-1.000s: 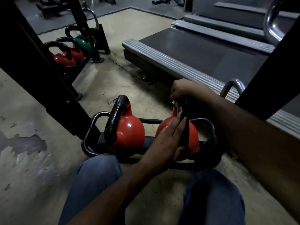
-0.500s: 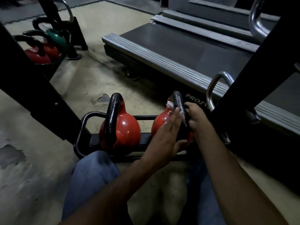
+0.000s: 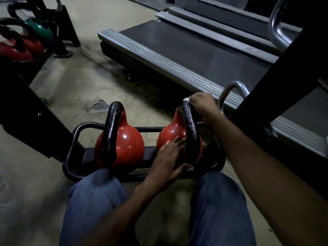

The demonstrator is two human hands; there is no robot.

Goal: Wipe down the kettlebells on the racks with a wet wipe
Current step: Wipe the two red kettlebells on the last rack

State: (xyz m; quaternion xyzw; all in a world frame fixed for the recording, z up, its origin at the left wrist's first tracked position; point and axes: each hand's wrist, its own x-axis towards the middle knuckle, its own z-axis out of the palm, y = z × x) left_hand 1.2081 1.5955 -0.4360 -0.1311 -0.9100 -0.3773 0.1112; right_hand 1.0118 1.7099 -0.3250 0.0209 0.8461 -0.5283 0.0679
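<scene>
Two red kettlebells with black handles sit on a low black rack (image 3: 74, 139) in front of my knees. The left kettlebell (image 3: 124, 146) stands untouched. My left hand (image 3: 168, 157) lies flat, fingers apart, against the front of the right kettlebell (image 3: 170, 134). My right hand (image 3: 202, 107) is closed at the top of that kettlebell's handle, pinching a white wet wipe (image 3: 186, 99), of which only a small corner shows.
A treadmill deck (image 3: 177, 55) runs across the floor just behind the rack. A black upright post (image 3: 284, 71) and a chrome bar (image 3: 230, 87) stand at the right. More red and green kettlebells (image 3: 23, 45) sit on another rack at the far left.
My right hand has climbed from the side of the right kettlebell's handle to its top with the wipe. My left hand has slid lower on the red body.
</scene>
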